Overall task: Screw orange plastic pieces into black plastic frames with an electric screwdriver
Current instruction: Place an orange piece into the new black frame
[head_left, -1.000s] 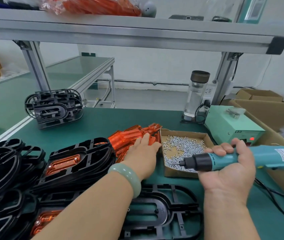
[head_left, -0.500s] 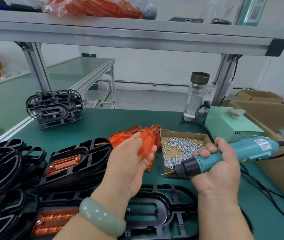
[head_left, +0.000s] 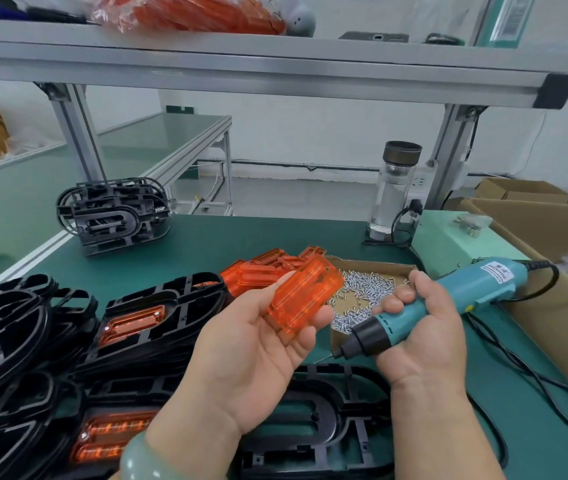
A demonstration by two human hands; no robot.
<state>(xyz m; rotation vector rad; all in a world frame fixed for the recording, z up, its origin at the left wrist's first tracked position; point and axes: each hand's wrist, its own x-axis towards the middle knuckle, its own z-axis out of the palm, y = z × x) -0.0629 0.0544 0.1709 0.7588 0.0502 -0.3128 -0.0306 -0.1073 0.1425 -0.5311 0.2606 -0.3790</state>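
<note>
**Left hand** [head_left: 251, 358]: palm up, above the bench. Your thumb lies over one long edge of a translucent orange ribbed plastic piece [head_left: 305, 294] and your fingers curl up under the other. The piece is gripped, tilted, and clear of everything below it.

**Right hand** [head_left: 421, 341]: fingers wrapped round the barrel of the teal corded electric screwdriver [head_left: 449, 299], bit pointing down and left toward the left hand. Whether a screw sits on the bit is too small to tell.

**Target:** an open black oval plastic frame [head_left: 341, 410] lies flat on the green bench mat [head_left: 275, 240] directly under both hands, its centre slot unfilled. Judged step: seat the orange piece in that slot, then drive screws.

**Supply:** a shallow cardboard tray [head_left: 372, 265] of small silver screws [head_left: 362, 292] sits just beyond the hands, with a loose pile of more orange pieces [head_left: 255, 277] beside it. To your left are stacked black frames with orange inserts already fitted [head_left: 178, 306].

**Handling note (judgement):**
- The orange piece looks light, thin-walled and stiff, with a glossy skin that may slide under dry fingers.
- Hold it by the long side edges, as now, so the ribbed face and the ends are free to drop into the frame.
- Press it flat with fingertips near the middle while you drive.
- It is likely brittle at the screw points. A tilted bit or too much torque could crack it or strip the hole.
</note>
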